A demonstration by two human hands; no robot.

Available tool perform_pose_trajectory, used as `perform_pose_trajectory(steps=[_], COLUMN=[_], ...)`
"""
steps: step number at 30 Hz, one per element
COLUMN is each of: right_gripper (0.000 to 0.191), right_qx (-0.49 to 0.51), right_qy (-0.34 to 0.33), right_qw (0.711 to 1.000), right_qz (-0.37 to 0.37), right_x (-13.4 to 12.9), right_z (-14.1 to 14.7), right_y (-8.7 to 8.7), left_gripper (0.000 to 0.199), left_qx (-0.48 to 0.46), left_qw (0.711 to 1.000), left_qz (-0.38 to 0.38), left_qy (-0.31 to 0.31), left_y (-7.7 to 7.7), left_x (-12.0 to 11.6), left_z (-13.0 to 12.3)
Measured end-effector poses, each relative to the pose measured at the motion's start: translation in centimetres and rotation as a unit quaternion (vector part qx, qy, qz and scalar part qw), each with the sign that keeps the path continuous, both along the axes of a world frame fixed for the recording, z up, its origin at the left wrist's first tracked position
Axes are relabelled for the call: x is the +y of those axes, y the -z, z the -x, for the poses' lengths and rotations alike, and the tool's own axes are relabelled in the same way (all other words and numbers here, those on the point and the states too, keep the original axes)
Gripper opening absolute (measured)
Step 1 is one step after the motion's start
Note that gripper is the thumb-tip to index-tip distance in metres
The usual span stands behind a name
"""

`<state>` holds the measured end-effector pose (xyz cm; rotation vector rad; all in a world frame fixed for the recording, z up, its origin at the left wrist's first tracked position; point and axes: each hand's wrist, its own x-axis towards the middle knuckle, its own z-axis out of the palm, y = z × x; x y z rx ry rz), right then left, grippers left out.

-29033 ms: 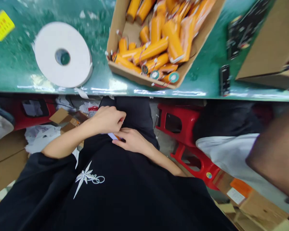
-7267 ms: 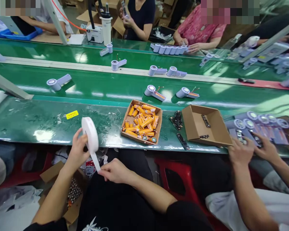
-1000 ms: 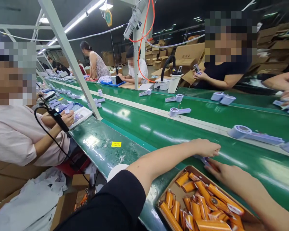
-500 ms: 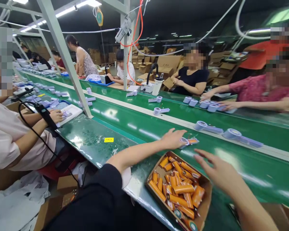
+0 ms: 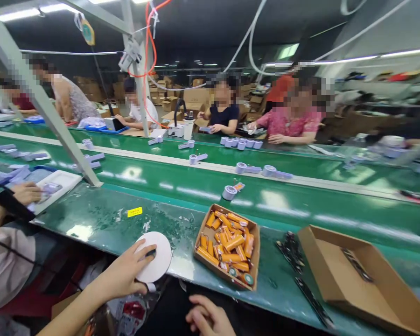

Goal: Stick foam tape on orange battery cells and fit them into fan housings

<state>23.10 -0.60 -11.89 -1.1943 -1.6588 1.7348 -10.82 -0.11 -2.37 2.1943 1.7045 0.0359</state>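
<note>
My left hand [image 5: 135, 268] is closed around the edge of a white round disc [image 5: 163, 254] with a dark spot near its middle. The fingers lie over the top and the thumb is underneath, at the front edge of the green bench. Low in the view, below the bench edge, my right hand [image 5: 210, 317] has loosely bent fingers with nothing visible in them. Ahead of it stands a cardboard box [image 5: 255, 254] of orange wrapped battery cells [image 5: 233, 242]. On the belt behind the box lies a lilac handheld fan body [image 5: 230, 192] with an orange piece in its handle.
A shallow cardboard tray [image 5: 331, 266] and dark strips [image 5: 311, 301] lie to the right. The green conveyor belt [image 5: 175, 186] carries several lilac fan bodies [image 5: 269, 171]. A slanted metal post [image 5: 52, 98] rises at left. Co-workers sit across the belt and at my left.
My left hand has left the fan body on the belt and come back to the white disc. My right hand has drawn back to the bench edge. The view has turned right.
</note>
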Motion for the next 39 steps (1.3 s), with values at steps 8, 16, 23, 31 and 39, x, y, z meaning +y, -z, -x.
perform_pose_trajectory(steps=[8,16,23,31,39], right_gripper=[0.057,0.049,0.030,0.028,0.018], right_qx=[0.060,-0.142,-0.347,-0.427,-0.287], right_qy=[-0.118,-0.222,-0.038,-0.185,-0.198], right_qw=[0.991,0.929,0.831,0.791,0.849], right_qz=[0.029,-0.259,-0.433,-0.397,-0.399], right_x=[1.0,3.5,14.7,18.4,18.2], right_z=[7.4,6.3,-2.0,-4.5,-9.4], right_y=[-2.2,-3.4,-14.2,-12.8,-13.0], left_gripper=[0.056,0.048,0.067,0.063,0.052], left_qx=[-0.027,-0.177,-0.113,-0.041,-0.030], left_qw=[0.919,0.872,0.884,0.868,0.866], left_qz=[-0.382,-0.442,-0.452,-0.495,-0.498], left_qy=[0.095,-0.117,-0.038,0.011,0.024], left_y=[4.1,6.7,9.5,9.2,8.2], left_x=[0.2,6.0,7.7,7.4,7.3], left_z=[1.1,-0.5,-1.9,-2.2,-2.7])
